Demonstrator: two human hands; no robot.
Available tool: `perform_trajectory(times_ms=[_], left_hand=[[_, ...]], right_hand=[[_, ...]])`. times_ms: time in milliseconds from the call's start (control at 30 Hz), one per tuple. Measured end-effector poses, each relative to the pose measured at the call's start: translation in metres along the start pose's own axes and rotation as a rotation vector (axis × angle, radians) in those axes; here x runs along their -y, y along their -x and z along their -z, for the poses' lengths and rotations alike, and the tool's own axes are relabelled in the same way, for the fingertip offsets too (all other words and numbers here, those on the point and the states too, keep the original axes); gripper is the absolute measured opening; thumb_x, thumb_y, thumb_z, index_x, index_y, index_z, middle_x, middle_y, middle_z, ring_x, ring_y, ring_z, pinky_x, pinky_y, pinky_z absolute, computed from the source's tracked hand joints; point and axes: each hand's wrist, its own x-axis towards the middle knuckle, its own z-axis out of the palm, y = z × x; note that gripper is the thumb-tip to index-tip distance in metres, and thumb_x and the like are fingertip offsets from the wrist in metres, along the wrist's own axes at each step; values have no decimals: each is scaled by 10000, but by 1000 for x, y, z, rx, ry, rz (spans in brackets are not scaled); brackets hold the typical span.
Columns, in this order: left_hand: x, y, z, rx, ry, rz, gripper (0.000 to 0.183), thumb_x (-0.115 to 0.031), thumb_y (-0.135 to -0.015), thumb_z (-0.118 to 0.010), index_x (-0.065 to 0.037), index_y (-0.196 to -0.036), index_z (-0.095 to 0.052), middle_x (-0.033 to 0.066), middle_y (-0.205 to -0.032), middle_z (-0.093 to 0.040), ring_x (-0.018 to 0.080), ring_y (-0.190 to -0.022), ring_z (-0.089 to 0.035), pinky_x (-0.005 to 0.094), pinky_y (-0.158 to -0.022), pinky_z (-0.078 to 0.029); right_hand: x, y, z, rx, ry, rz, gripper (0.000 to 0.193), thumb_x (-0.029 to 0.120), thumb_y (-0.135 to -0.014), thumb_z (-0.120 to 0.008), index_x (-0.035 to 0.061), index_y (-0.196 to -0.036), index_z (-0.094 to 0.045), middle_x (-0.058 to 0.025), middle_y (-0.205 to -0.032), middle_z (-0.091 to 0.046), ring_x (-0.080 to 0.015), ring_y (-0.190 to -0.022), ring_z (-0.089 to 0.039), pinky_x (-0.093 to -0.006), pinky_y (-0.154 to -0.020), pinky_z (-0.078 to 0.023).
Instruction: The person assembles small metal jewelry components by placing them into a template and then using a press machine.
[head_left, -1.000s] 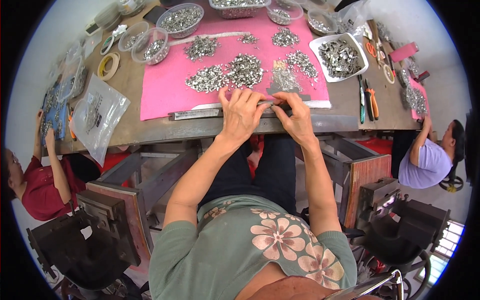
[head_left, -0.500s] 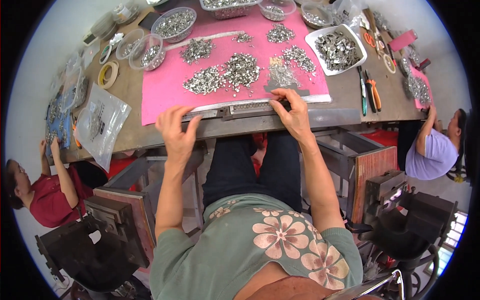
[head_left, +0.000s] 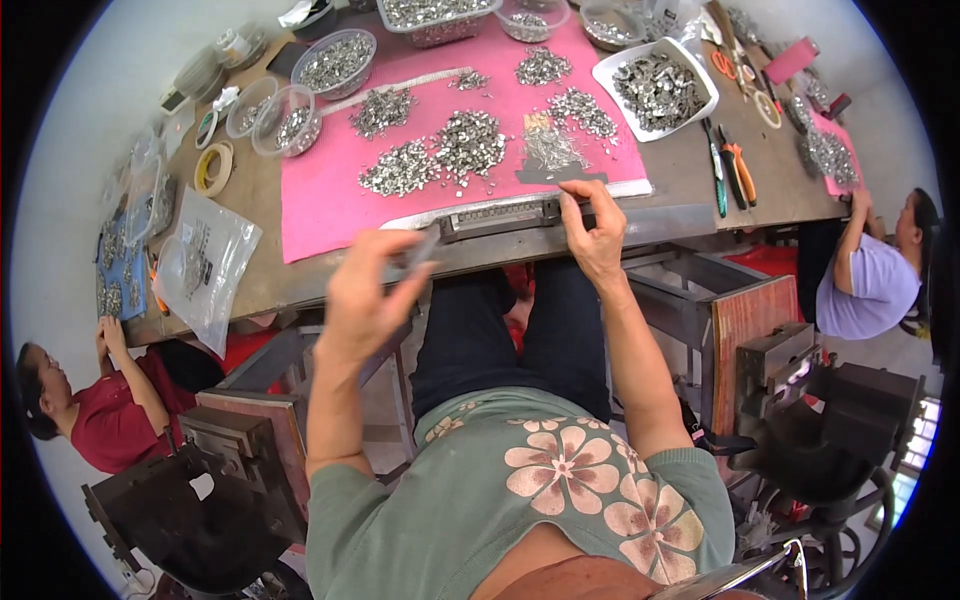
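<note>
Head cam: L hand (head_left: 362,295), blurred, left of centre, fingers pinching a small grey strip (head_left: 427,246) off the bench (head_left: 255,188) edge. R hand (head_left: 600,240), upper ctr-right, fingers bent at R end of slotted metal bar (head_left: 500,217); can't tell if gripping. Bar lies upper ctr, along front of pink mat (head_left: 318,220). Small metal pcs (head_left: 470,142) in piles on mat, top ctr; orange-handled pliers (head_left: 742,172) upper R, masking tape roll (head_left: 227,162) upper L.

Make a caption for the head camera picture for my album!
Left fingers holding a blurred grey piece, right fingers at the metal bar, silver heaps beyond.
</note>
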Motion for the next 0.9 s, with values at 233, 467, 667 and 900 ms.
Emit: perform_trajectory(times_ms=[233, 467, 667, 900], left_hand=[[22, -36, -115, 81, -147, -156, 347, -197, -810, -810, -94, -1130, -725, 80, -998, -551, 249, -958, -550, 404, -880, -391], [24, -7, -115, -46, -349, -11, 380, -237, -837, -783, -190, -1211, -739, 52, -1078, -575, 242, -1035, -543, 450, -969, -322], [22, 3, -125, -80, -227, -40, 268, -128, -839, -756, -121, -1102, -703, 62, -1120, -588, 253, -1099, -536, 500, -1003, -303], [15, -6, -114, -121, -162, 113, 190, -163, -845, -766, -122, -1006, -676, 36, -986, -639, 231, -979, -600, 491, -1053, -278]], right_hand=[[-9, 11, 5, 7, 329, 129, 260, 0, -864, -711, -16, -1121, -675, -111, -888, -589, -246, -777, -597, -367, -703, -492], [21, 22, -1, -31, -112, -176, 126, -22, -914, -696, -3, -1024, -755, -104, -918, -696, -193, -793, -672, -303, -723, -527], [24, 44, 6, -34, -48, -4, 170, -49, -864, -720, 6, -1019, -763, -106, -943, -723, -187, -791, -677, -294, -718, -533], [13, 7, 6, 139, 90, 15, 97, 7, -895, -706, 19, -979, -752, -82, -866, -707, -217, -731, -635, -336, -708, -487]])
